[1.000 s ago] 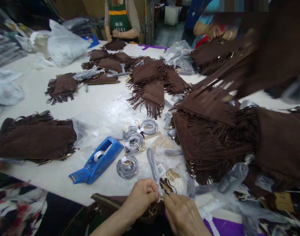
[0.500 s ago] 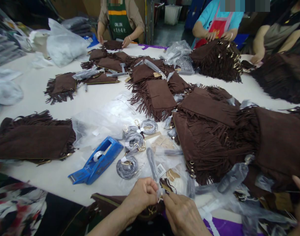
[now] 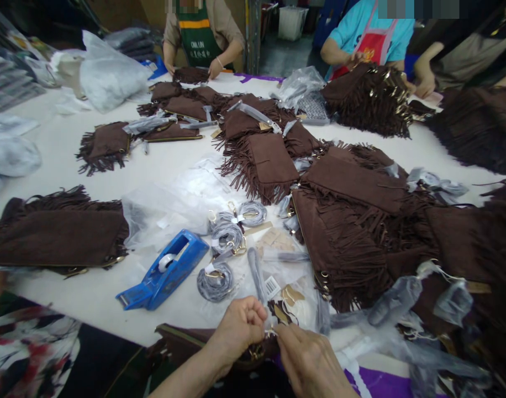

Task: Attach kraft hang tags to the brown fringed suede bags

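My left hand (image 3: pixel 241 326) and my right hand (image 3: pixel 309 354) meet at the table's front edge, fingers pinched on a thin white string (image 3: pixel 270 331) between them. Under them lies a brown bag (image 3: pixel 186 338) with a zipper and gold metal parts, partly hidden by my hands. Just beyond are brown tags (image 3: pixel 283 313) and a grey wrapped strap (image 3: pixel 257 273). Coiled grey straps (image 3: pixel 215 281) with gold clips lie ahead. To the left of them is a blue tape dispenser (image 3: pixel 165 271).
Fringed brown bags (image 3: pixel 344 177) are heaped at the centre and right; another bag (image 3: pixel 58 235) lies at left. White plastic (image 3: pixel 107 74) stands at the back left. Several people work around the table. Purple material (image 3: pixel 379 381) shows at the lower right.
At the right, the large brown bag on the pile has shifted away, uncovering grey wrapped pieces, and the other person's hand there is gone. My hands have barely moved.
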Tool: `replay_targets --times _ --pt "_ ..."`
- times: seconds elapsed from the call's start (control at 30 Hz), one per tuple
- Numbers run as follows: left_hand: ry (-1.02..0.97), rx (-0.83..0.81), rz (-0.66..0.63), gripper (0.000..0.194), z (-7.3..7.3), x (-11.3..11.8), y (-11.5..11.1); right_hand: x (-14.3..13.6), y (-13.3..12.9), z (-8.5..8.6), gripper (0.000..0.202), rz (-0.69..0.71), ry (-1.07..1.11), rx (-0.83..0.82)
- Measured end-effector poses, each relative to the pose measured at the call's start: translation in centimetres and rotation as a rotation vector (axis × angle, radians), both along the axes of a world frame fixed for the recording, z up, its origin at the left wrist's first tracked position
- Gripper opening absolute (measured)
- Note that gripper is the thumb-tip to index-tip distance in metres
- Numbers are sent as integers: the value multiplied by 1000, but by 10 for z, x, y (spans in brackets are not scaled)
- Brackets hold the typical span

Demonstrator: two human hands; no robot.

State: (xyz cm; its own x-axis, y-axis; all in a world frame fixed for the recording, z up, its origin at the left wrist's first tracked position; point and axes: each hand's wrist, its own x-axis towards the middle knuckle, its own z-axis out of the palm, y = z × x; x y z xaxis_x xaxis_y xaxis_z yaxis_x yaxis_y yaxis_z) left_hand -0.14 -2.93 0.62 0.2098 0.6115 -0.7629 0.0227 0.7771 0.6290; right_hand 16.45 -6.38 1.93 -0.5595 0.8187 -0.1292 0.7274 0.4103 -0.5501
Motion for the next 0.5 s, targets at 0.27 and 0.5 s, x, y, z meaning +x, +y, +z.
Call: replay_targets --times 0.27,0.5 --pt "29 54 6 21 -1 -2 -3 0 -3 -7 22 -35 57 -8" --pt "-9 65 46 17 5 -5 -3 -1 -1 -7 22 -44 88 8"
